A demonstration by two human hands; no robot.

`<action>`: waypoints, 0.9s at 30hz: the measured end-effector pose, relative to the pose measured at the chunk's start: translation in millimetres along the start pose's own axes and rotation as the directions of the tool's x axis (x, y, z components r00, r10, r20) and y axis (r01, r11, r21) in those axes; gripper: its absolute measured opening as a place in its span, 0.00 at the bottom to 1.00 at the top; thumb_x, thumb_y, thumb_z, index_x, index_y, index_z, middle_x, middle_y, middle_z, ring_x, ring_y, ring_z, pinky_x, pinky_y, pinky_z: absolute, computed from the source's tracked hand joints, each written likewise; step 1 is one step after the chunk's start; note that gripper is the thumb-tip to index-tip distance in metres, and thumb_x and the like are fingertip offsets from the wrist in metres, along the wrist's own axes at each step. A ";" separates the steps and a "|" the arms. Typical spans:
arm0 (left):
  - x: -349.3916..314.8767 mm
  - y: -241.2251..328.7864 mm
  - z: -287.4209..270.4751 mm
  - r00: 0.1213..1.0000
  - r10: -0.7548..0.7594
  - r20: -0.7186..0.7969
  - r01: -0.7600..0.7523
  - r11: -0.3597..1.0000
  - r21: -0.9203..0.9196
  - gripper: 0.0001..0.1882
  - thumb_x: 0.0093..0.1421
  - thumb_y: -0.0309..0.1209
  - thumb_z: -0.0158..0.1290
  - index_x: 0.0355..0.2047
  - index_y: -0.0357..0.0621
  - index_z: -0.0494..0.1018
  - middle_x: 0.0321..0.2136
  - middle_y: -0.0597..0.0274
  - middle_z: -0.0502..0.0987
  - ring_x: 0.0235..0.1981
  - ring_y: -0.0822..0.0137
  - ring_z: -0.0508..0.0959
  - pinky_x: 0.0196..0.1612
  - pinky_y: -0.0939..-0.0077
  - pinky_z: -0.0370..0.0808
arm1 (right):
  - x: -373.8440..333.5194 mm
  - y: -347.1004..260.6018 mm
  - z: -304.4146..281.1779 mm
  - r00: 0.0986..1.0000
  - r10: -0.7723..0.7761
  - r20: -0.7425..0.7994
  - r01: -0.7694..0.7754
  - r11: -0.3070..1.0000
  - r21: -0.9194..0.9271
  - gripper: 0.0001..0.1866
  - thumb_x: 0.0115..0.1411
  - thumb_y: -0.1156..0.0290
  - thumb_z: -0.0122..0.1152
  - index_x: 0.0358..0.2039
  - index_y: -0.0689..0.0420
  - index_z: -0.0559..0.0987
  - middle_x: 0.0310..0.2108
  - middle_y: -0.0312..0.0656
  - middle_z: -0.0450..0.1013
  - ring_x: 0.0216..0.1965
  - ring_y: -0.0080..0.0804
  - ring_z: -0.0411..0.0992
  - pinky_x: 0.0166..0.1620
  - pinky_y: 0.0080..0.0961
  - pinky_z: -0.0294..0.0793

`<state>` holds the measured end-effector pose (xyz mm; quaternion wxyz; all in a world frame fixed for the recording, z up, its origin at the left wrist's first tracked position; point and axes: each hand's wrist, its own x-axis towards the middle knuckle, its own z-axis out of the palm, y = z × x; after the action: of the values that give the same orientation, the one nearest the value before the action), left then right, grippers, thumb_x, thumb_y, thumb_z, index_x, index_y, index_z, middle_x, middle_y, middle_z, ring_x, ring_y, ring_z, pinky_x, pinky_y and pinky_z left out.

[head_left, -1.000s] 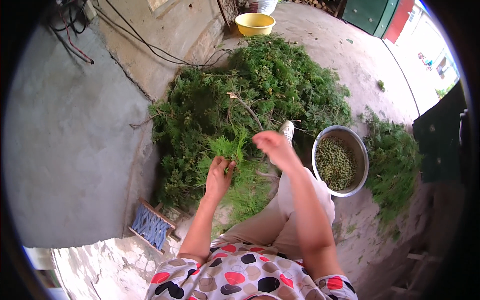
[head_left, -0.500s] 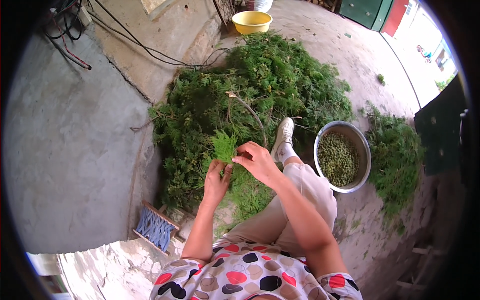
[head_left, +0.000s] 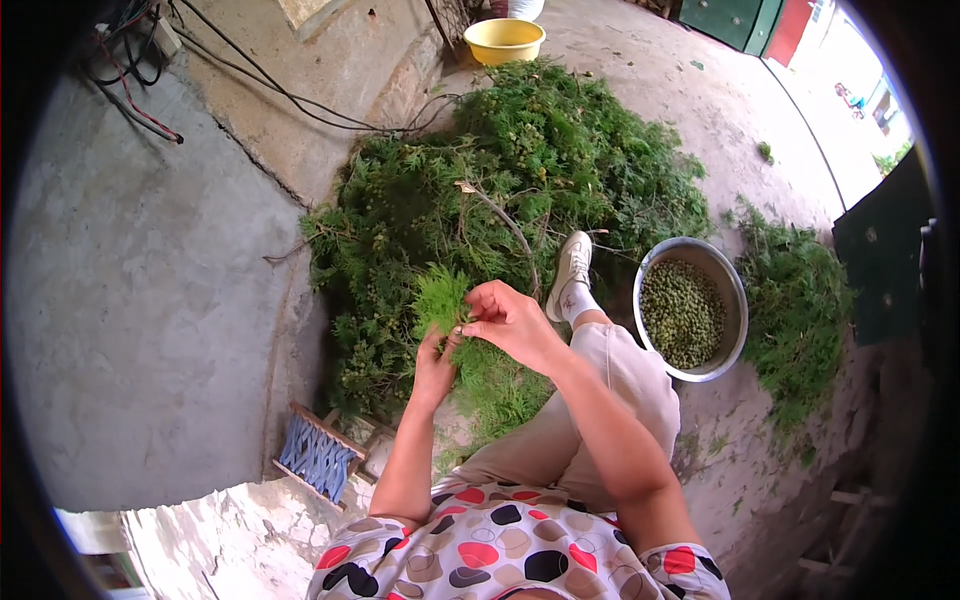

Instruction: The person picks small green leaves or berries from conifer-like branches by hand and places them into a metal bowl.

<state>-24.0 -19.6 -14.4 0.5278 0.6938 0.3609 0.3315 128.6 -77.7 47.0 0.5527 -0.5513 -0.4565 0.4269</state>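
A bright green feathery sprig point(head_left: 440, 298) stands up from my left hand point(head_left: 436, 366), whose fingers are closed round its lower end. My right hand point(head_left: 508, 322) meets it from the right, thumb and fingertips pinched together at the sprig's base. Whatever lies between those fingertips is too small to make out. Beyond both hands spreads a large heap of cut evergreen branches point(head_left: 540, 150), with a bare broken stem point(head_left: 500, 216) across it. To the right, a round metal basin point(head_left: 742, 300) holds many small green cones point(head_left: 682, 312).
A smaller heap of green branches point(head_left: 797, 310) lies right of the basin. At the far end sits a yellow tub point(head_left: 504, 42). A small stool with blue webbing point(head_left: 316, 456) stands near left, beside a grey concrete slab point(head_left: 150, 300). My shoe point(head_left: 572, 268) rests against the big heap.
My right fingertips have shifted slightly at the sprig's base, and the left hand stays closed on it. The whole view has moved a little; the heaps and basin look the same.
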 end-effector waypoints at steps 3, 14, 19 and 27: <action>3.5 -29.6 -8.1 0.993 -0.100 -0.062 0.105 0.992 0.073 0.10 0.59 0.30 0.46 0.35 0.36 0.70 0.29 0.62 0.71 0.32 0.70 0.68 0.38 0.80 0.64 | -1.6 -14.4 2.6 1.000 -0.020 0.015 0.021 0.995 -0.093 0.13 0.51 0.79 0.57 0.38 0.63 0.69 0.29 0.36 0.70 0.28 0.18 0.68 0.34 0.15 0.69; 0.8 -45.5 -15.3 0.972 -0.233 0.011 0.233 0.970 -0.069 0.12 0.63 0.34 0.40 0.34 0.39 0.69 0.29 0.67 0.70 0.29 0.75 0.64 0.38 0.80 0.61 | -0.3 -11.7 -107.2 0.844 0.147 -0.515 0.464 0.280 0.840 0.13 0.49 0.87 0.41 0.37 0.70 0.65 0.35 0.50 0.67 0.37 0.36 0.70 0.43 0.25 0.74; 2.8 -12.1 -1.5 0.997 -0.068 0.046 0.064 0.995 0.075 0.10 0.61 0.31 0.43 0.26 0.37 0.62 0.21 0.66 0.56 0.24 0.72 0.54 0.30 0.79 0.58 | -37.1 -24.8 -171.6 0.773 0.062 -0.631 0.633 -0.120 0.765 0.29 0.46 0.84 0.46 0.52 0.73 0.55 0.51 0.57 0.61 0.47 0.47 0.66 0.50 0.32 0.69; 2.2 2.6 13.3 0.993 0.097 0.062 -0.111 0.950 0.291 0.12 0.57 0.32 0.48 0.31 0.31 0.67 0.35 0.44 0.69 0.39 0.49 0.70 0.43 0.69 0.67 | 0.0 -1.3 -54.8 0.999 -0.035 0.007 0.035 0.922 -0.384 0.12 0.53 0.72 0.49 0.39 0.59 0.73 0.31 0.42 0.73 0.33 0.32 0.72 0.39 0.27 0.70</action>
<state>-11.3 -24.8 -14.7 0.4086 0.7902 0.3567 0.2854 182.0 -89.8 49.7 0.4415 -0.6406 -0.5412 0.3191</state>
